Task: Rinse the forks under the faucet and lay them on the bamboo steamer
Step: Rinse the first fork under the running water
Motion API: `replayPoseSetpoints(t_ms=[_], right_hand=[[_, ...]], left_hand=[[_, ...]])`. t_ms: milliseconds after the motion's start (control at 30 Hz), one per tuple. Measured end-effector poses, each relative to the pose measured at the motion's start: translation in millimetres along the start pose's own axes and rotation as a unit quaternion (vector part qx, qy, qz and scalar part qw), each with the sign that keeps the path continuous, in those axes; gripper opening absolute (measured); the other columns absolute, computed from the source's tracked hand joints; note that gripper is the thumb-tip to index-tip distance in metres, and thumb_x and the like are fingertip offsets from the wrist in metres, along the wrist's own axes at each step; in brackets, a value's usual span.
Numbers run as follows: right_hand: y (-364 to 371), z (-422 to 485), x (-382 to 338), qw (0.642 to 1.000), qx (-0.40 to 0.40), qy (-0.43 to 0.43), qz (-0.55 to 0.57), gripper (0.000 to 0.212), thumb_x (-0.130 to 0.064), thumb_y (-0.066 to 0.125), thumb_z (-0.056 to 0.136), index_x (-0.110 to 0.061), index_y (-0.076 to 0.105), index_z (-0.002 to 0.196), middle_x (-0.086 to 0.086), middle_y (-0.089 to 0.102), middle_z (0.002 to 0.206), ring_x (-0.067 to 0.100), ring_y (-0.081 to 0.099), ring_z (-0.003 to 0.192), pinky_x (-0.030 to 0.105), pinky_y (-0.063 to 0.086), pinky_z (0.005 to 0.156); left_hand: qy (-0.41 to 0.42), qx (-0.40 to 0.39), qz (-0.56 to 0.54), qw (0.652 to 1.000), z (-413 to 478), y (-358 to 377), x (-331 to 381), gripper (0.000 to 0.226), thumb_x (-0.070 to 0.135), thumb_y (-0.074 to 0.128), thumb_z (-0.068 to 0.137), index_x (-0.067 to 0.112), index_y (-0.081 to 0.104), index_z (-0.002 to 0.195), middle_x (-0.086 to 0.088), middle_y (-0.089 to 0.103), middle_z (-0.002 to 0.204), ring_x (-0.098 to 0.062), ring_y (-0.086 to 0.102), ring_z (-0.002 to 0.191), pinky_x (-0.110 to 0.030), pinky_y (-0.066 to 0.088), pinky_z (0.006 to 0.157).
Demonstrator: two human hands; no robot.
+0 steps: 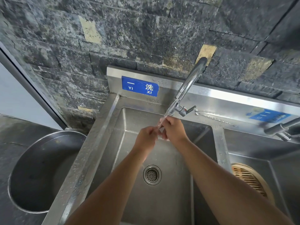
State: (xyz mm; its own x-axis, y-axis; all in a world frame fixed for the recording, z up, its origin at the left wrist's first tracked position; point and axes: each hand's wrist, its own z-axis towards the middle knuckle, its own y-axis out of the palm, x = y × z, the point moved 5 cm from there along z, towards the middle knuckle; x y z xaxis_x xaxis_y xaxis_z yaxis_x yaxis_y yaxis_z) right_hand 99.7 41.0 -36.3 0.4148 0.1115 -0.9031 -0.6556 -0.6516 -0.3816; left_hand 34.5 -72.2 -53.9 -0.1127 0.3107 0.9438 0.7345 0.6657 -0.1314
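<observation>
Water runs from the curved chrome faucet (188, 86) into the left steel sink (170, 205). Both my hands meet under the stream. My left hand (145, 138) and my right hand (173, 129) are closed together on a small shiny item (159, 128), mostly hidden by fingers and water; it looks like a fork. The round bamboo steamer (250, 177) lies in the right basin, partly behind my right forearm. A thin metal utensil (215, 118) lies on the ledge behind the sinks, right of the faucet valve.
A large empty steel basin (32, 172) stands on the dark counter to the left. The drain strainer (152, 175) sits below my hands. A second faucet (282, 127) juts in at the right edge. Blue labels mark the backsplash.
</observation>
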Motion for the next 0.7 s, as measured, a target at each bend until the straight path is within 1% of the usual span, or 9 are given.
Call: replayPoseSetpoints(t_ms=[133, 233, 300, 400, 467, 533, 567, 633, 700], right_hand=[[-14.3, 14.3, -19.9, 1.000, 0.003, -0.007, 0.022, 0.024, -0.005, 0.050, 0.100, 0.004, 0.062, 0.082, 0.017, 0.071, 0.066, 0.020, 0.059, 0.037, 0.023, 0.044, 0.037], [-19.1, 21.1, -30.7, 0.999, 0.009, -0.004, 0.042, 0.023, -0.004, 0.047, 0.100, 0.004, 0.064, 0.086, 0.025, 0.071, 0.073, 0.025, 0.059, 0.040, 0.024, 0.045, 0.041], [-25.2, 24.7, -36.0, 0.998, 0.023, 0.000, 0.055, 0.023, 0.000, 0.044, 0.098, 0.006, 0.063, 0.087, 0.029, 0.070, 0.074, 0.024, 0.061, 0.041, 0.024, 0.048, 0.042], [-42.0, 30.7, -43.6, 0.996, 0.064, -0.001, 0.068, 0.024, -0.004, 0.045, 0.101, 0.007, 0.063, 0.090, 0.020, 0.070, 0.066, 0.017, 0.062, 0.041, 0.025, 0.051, 0.043], [-58.4, 34.8, -49.3, 0.992, 0.093, -0.002, 0.082, 0.028, -0.003, 0.044, 0.102, -0.002, 0.063, 0.081, 0.007, 0.069, 0.053, 0.014, 0.063, 0.041, 0.023, 0.051, 0.042], [-69.0, 36.0, -55.6, 0.991, 0.099, -0.011, 0.094, 0.035, 0.001, 0.039, 0.100, -0.006, 0.060, 0.073, 0.004, 0.066, 0.047, 0.015, 0.064, 0.040, 0.020, 0.049, 0.039], [-70.5, 35.6, -58.1, 0.991, 0.094, -0.017, 0.097, 0.035, 0.003, 0.038, 0.099, -0.002, 0.061, 0.073, 0.005, 0.066, 0.047, 0.015, 0.064, 0.040, 0.020, 0.049, 0.038], [-70.2, 35.1, -61.0, 0.991, 0.092, -0.026, 0.098, 0.029, 0.004, 0.038, 0.099, 0.010, 0.063, 0.085, 0.007, 0.067, 0.049, 0.016, 0.065, 0.041, 0.022, 0.052, 0.041], [-71.3, 36.0, -62.4, 0.988, 0.109, -0.026, 0.103, 0.027, 0.003, 0.041, 0.100, 0.014, 0.065, 0.096, 0.011, 0.068, 0.054, 0.015, 0.064, 0.041, 0.023, 0.053, 0.042]], left_hand=[[0.018, -0.003, -0.003, 1.000, 9.1, -0.1, 17.0, 0.033, 0.015, 0.045, 0.097, 0.014, 0.063, 0.069, 0.010, 0.045, 0.043, -0.006, 0.035, 0.035, -0.019, 0.026, 0.038], [0.023, -0.010, -0.031, 0.999, 12.3, 2.4, 24.9, 0.031, 0.012, 0.044, 0.097, 0.010, 0.058, 0.069, 0.005, 0.041, 0.047, -0.008, 0.032, 0.035, -0.019, 0.024, 0.039], [0.022, -0.019, -0.044, 0.999, 11.7, 3.7, 25.6, 0.032, 0.010, 0.044, 0.096, 0.011, 0.056, 0.066, 0.008, 0.039, 0.045, -0.006, 0.031, 0.034, -0.017, 0.023, 0.038], [0.032, -0.041, -0.023, 0.998, 7.0, 4.0, 22.2, 0.034, 0.010, 0.043, 0.097, 0.015, 0.058, 0.068, 0.011, 0.042, 0.044, -0.001, 0.033, 0.033, -0.016, 0.025, 0.036], [0.057, -0.053, 0.010, 0.997, 2.1, 0.8, 17.5, 0.035, 0.012, 0.043, 0.099, 0.018, 0.057, 0.067, 0.011, 0.043, 0.047, -0.001, 0.033, 0.036, -0.019, 0.024, 0.039], [0.078, -0.069, 0.022, 0.994, -4.0, -4.3, 10.8, 0.037, 0.016, 0.042, 0.102, 0.019, 0.055, 0.067, 0.012, 0.041, 0.049, -0.001, 0.031, 0.039, -0.020, 0.023, 0.042], [0.086, -0.077, 0.025, 0.993, -6.8, -7.1, 8.1, 0.036, 0.018, 0.042, 0.103, 0.018, 0.055, 0.069, 0.012, 0.039, 0.049, -0.001, 0.030, 0.040, -0.020, 0.023, 0.042], [0.108, -0.078, 0.043, 0.990, -10.8, -13.1, 7.0, 0.034, 0.019, 0.042, 0.103, 0.015, 0.056, 0.073, 0.011, 0.038, 0.049, -0.002, 0.031, 0.040, -0.020, 0.025, 0.044], [0.130, -0.067, 0.070, 0.987, -12.9, -18.5, 10.7, 0.032, 0.017, 0.043, 0.103, 0.014, 0.057, 0.074, 0.011, 0.042, 0.050, -0.002, 0.034, 0.041, -0.020, 0.029, 0.046]])
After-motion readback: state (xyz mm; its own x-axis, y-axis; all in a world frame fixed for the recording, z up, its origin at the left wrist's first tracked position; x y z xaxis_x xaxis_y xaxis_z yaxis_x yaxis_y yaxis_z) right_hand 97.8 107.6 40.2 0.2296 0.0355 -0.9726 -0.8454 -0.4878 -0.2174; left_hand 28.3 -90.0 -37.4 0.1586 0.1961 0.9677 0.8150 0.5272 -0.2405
